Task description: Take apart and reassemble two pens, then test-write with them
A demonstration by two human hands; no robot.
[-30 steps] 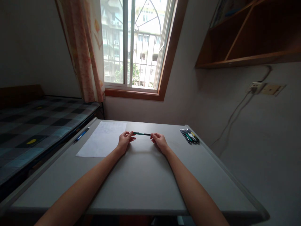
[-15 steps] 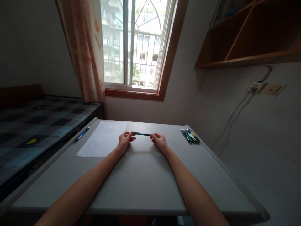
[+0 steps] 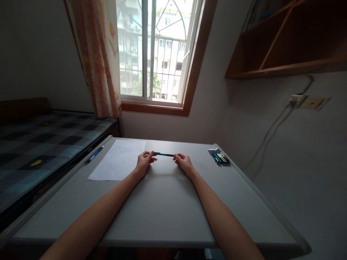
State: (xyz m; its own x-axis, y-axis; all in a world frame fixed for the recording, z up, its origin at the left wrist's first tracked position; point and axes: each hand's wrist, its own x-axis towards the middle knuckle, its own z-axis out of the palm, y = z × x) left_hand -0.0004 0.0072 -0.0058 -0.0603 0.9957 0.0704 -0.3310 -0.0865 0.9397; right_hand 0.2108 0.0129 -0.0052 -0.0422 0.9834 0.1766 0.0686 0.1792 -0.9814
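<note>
A green and black pen (image 3: 163, 154) is held level just above the grey desk (image 3: 162, 202), far out in front of me. My left hand (image 3: 144, 161) pinches its left end with curled fingers. My right hand (image 3: 183, 161) pinches its right end the same way. Both forearms stretch out over the desk. A white sheet of paper (image 3: 119, 164) lies flat just left of my left hand.
A row of several pens (image 3: 219, 156) lies at the desk's far right edge. A blue pen (image 3: 94, 154) rests on the left rim. A bed with a checked cover (image 3: 32, 144) stands to the left. The window (image 3: 154, 50) and wall shelf (image 3: 287, 39) are beyond.
</note>
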